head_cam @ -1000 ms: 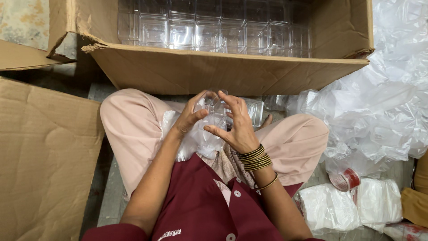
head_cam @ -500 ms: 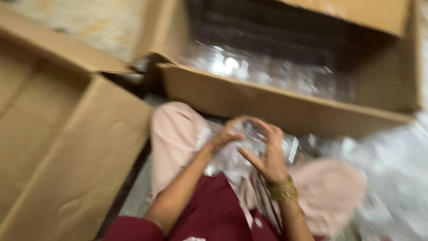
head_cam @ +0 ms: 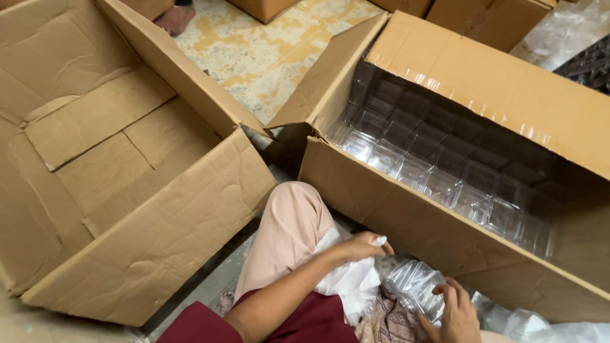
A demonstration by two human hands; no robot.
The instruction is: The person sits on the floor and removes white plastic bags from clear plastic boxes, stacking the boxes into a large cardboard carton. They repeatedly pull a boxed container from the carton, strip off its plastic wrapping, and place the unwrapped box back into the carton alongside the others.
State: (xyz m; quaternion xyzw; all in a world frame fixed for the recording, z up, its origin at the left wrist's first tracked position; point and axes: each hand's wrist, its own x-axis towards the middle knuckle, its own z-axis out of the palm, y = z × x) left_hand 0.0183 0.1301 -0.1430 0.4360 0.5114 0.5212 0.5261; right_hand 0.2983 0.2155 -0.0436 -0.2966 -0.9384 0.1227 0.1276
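I sit on the floor with pale pink trousers point(head_cam: 289, 235) and maroon sleeves. My left hand point(head_cam: 365, 244) pinches a white plastic bag point(head_cam: 349, 282) that lies over my lap. My right hand point(head_cam: 454, 314) grips a stack of clear plastic containers point(head_cam: 416, 289) low in the view, just in front of a large cardboard box point(head_cam: 406, 219). That box holds rows of clear plastic containers point(head_cam: 438, 171) standing side by side.
A second large cardboard box point(head_cam: 127, 184) lies open on my left, with nothing inside. Patterned yellow floor tiles point(head_cam: 254, 57) show between the boxes. Someone's foot point(head_cam: 171, 16) is at the top. More cardboard and clear plastic wrap point(head_cam: 565, 28) sit at top right.
My view has swung left, bringing the open box on the left into sight. My hands have come apart: the left now pinches the white bag while the right keeps the clear stack.
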